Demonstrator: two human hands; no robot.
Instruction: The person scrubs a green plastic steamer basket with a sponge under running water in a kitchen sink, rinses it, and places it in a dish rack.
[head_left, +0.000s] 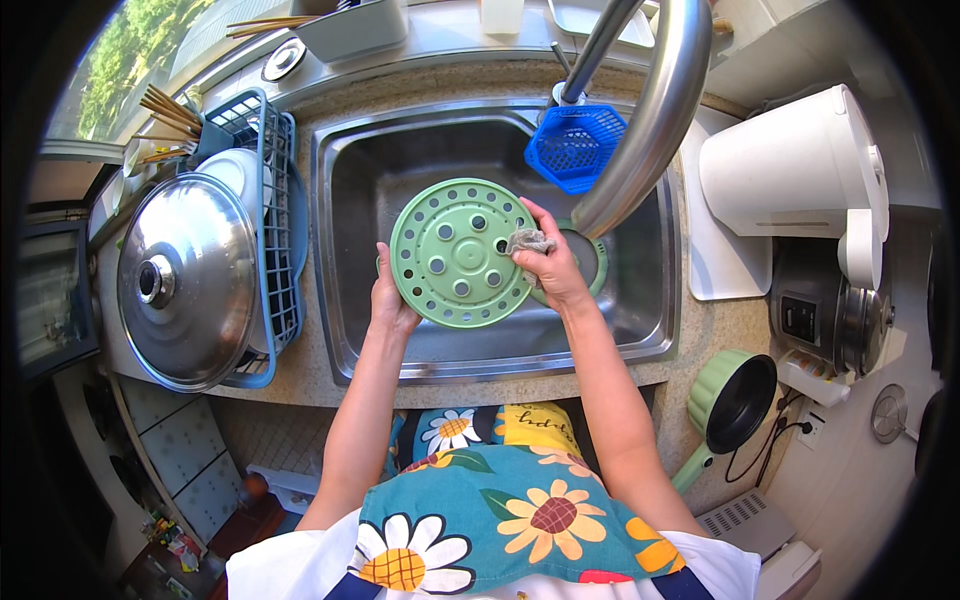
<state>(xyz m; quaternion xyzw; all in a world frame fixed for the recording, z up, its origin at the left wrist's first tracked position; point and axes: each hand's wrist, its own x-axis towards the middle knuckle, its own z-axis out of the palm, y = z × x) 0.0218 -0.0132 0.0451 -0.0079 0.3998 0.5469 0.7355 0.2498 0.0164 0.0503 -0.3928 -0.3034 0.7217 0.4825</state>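
Over the sink, a round green perforated steamer tray (471, 289) is held up with its holed face towards me. My left hand (392, 298) grips its left rim, thumb up along the edge. At the right rim, my right hand (557, 264) pinches a crumpled grey cloth (531, 241) against the tray, with fingers behind the edge. Partly hidden behind that hand, a second green ring-shaped piece (600, 264) lies in the stainless steel sink (360, 217). A steel faucet (637, 165) arches above it.
A blue strainer basket (576, 146) hangs by the faucet. Left of the sink, a blue dish rack (281, 225) holds dishes, with a large steel lid (199, 300) leaning on it. To the right are a white pitcher-like container (780, 165), a rice cooker (814, 315) and a green saucepan (712, 390).
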